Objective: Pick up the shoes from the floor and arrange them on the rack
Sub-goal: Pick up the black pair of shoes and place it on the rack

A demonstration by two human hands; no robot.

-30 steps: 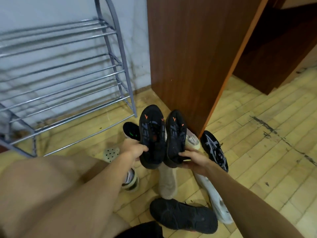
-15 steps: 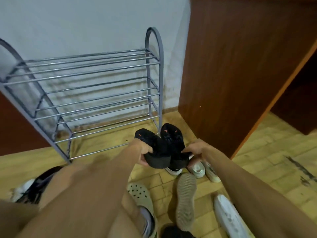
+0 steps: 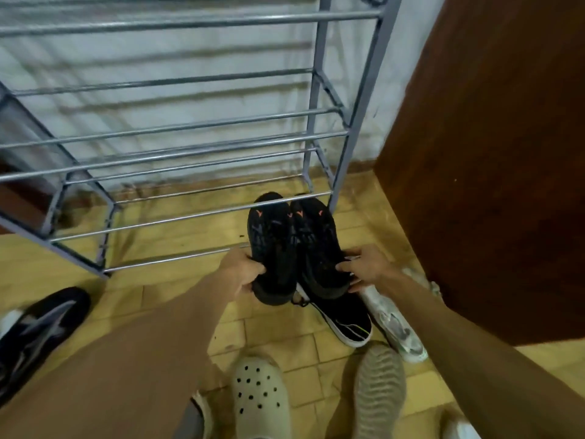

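From the head view, the person is crouched before the grey metal rack (image 3: 190, 144), which fills the frame from nine o'clock round to one. Each hand has a black shoe by the heel: the left hand (image 3: 242, 272) is pinched around the heel of the left black shoe (image 3: 270, 245), thumb on the upper side and fingers curled beneath, and the right hand (image 3: 368, 267) clamps the heel of the right black shoe (image 3: 318, 245) in much the same way. The pair sits side by side, touching, soles up with their orange marks showing, toes pointing to twelve o'clock and reaching the rack's lowest bars near its right post (image 3: 354, 128).

I judge this to be the placing step for the first pair; every shelf in view is bare. Next, the shoes probably want turning sole-down and easing forward so the bars carry them before the fingers loosen.

Plenty waits on the floor (image 3: 164, 299): a black-and-white sneaker (image 3: 343, 321) and a pale trainer (image 3: 392, 327) at five o'clock, a cream clog (image 3: 259, 394) and a beige knit shoe (image 3: 380, 384) at six, and a dark sneaker (image 3: 34, 334) at eight.
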